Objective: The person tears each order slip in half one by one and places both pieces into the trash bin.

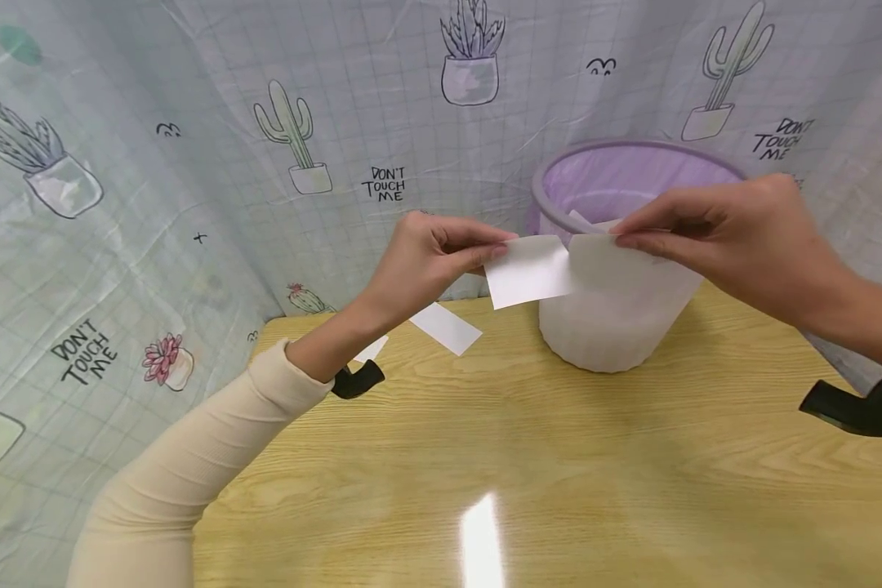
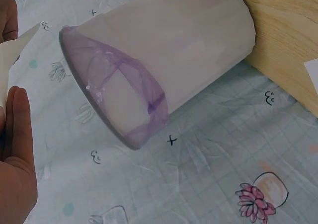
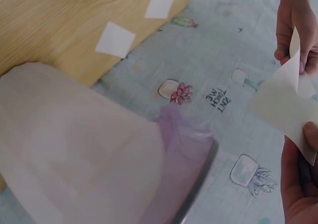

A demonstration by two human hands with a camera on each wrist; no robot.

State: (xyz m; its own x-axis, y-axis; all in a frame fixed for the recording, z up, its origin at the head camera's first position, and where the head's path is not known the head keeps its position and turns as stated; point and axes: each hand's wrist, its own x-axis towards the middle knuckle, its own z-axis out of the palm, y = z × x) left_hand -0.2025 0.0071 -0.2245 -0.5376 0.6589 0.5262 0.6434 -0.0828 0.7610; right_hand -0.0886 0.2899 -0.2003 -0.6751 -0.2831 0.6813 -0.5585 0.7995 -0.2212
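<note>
Both hands hold a white piece of paper point(image 1: 531, 273) in front of a white bin point(image 1: 603, 327). My left hand point(image 1: 422, 257) pinches its left end between thumb and fingers. With thumb and fingertips, my right hand point(image 1: 742, 237) pinches the other end near the bin's rim. A notch shows in the paper's top edge between the hands, and the right wrist view shows one part of the paper point(image 3: 283, 105) bent up from the other. Whether the two parts are fully separate I cannot tell. A purple bag point(image 2: 112, 67) lines the bin; more paper shows just inside.
Several white paper pieces lie on the wooden table point(image 1: 412, 457), including one rectangle point(image 1: 447, 328) left of the bin and another point(image 1: 371, 349) partly behind my left wrist. A curtain point(image 1: 213, 163) printed with potted plants hangs behind the table.
</note>
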